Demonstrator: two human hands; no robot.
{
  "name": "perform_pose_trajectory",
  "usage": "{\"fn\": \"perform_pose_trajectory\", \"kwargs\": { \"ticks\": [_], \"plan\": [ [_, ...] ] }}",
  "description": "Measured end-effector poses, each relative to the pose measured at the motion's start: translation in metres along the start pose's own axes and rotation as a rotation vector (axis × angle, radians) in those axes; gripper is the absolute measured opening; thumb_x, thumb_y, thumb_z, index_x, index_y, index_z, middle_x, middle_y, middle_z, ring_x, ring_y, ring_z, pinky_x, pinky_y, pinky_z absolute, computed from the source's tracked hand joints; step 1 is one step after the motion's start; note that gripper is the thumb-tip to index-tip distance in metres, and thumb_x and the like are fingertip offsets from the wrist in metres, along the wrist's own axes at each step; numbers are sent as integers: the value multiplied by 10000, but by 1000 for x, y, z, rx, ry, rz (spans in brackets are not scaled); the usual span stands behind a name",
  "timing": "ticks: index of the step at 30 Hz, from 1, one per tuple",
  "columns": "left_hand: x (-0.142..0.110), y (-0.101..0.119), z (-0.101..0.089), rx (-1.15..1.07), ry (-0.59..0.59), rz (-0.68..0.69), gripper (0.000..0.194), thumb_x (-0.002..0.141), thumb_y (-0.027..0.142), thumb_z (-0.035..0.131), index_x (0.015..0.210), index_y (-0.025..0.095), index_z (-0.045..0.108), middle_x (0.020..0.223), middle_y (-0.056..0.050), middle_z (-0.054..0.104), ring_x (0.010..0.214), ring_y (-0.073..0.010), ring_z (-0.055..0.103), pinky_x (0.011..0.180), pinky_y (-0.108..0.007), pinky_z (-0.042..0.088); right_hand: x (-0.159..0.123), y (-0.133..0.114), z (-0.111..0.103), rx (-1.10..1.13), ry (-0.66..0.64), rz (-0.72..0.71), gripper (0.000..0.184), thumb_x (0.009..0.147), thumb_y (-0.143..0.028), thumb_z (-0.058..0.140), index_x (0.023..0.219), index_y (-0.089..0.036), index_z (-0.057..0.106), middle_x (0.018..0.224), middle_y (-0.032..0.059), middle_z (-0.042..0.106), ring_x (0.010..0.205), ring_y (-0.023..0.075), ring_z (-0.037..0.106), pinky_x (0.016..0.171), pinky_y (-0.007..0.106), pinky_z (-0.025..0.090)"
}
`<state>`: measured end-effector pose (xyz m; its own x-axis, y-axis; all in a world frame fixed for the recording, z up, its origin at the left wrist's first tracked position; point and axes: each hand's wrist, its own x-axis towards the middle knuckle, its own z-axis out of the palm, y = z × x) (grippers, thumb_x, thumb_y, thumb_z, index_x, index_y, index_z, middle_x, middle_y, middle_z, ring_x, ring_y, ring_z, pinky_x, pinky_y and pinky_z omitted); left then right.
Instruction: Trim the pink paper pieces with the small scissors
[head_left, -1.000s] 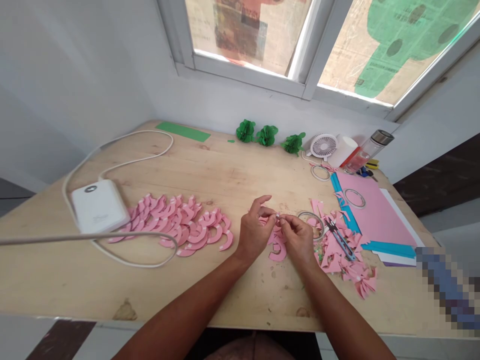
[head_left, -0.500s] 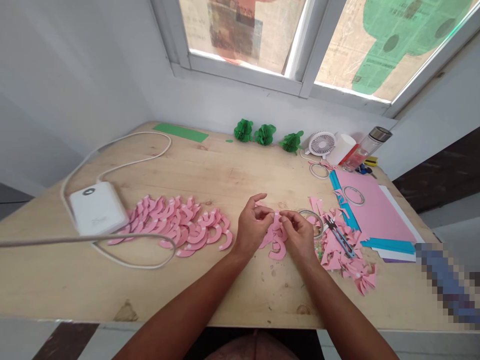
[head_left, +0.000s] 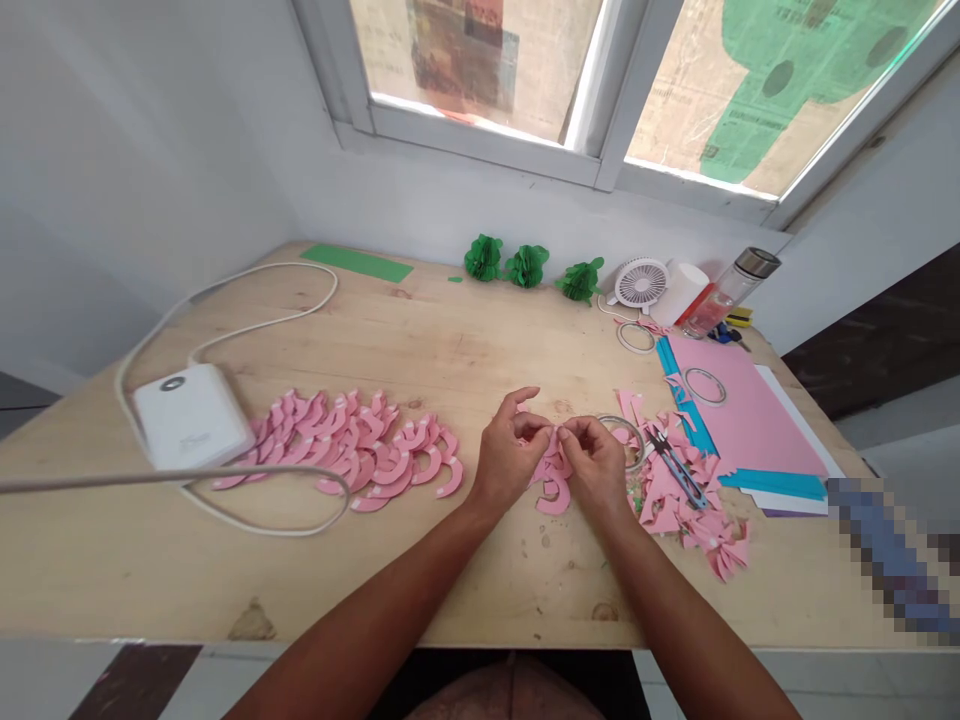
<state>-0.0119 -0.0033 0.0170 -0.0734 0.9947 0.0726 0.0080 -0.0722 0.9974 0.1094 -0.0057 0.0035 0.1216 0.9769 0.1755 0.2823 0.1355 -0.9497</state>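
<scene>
My left hand (head_left: 512,452) and my right hand (head_left: 598,458) meet at the middle of the table, thumbs and forefingers pinching a small pink paper piece (head_left: 556,440) between them. Its full outline is hidden by my fingers. Just below lie curved pink paper strips (head_left: 553,495), partly covered by my hands. To the left spreads a long pile of pink paper arcs (head_left: 390,460), many with whitish ends. Close to my right hand is a roll of tape (head_left: 637,452), seen as a thin ring. Blue-handled scissors (head_left: 681,472) rest on pink paper scraps (head_left: 664,505).
A white box-shaped device (head_left: 191,415) with a looping cable (head_left: 270,530) sits left. Along the wall stand green paper ornaments (head_left: 527,266), a small fan (head_left: 641,284) and a glass bottle (head_left: 731,295). Coloured paper sheets (head_left: 772,420) lie at right. The table's front edge (head_left: 360,645) is near me.
My fingertips have drawn closer together over the pink paper piece, covering more of it. The whole view has shifted slightly; the other things on the table lie as before.
</scene>
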Motion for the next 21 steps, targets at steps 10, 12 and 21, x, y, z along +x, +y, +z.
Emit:
{"fn": "perform_pose_trajectory", "kwargs": {
  "ticks": [10, 12, 21],
  "plan": [
    [0, -4, 0, -7, -71, -10, 462, 691, 163, 567, 1144, 171, 474, 716, -1, 670, 627, -108, 582, 610, -219, 448, 3, 0, -4, 197, -30, 128, 144, 753, -313, 550, 716, -175, 537, 565, -50, 448, 488, 85, 391, 449, 201, 319],
    [1, -6, -1, -7, -74, -10, 461, 695, 164, 565, 1146, 171, 472, 723, -5, 672, 623, -108, 583, 602, -219, 448, 5, 2, -6, 205, -13, 141, 147, 750, -315, 551, 717, -173, 530, 560, -50, 435, 478, 81, 374, 432, 197, 302],
    [0, -9, -1, -33, -98, -7, 437, 695, 141, 545, 1129, 158, 493, 707, -4, 650, 600, -99, 565, 574, -207, 435, 9, 3, -8, 219, 44, 173, 182, 710, -348, 583, 720, -172, 539, 578, -39, 467, 464, 81, 383, 412, 195, 308]
  ]
}}
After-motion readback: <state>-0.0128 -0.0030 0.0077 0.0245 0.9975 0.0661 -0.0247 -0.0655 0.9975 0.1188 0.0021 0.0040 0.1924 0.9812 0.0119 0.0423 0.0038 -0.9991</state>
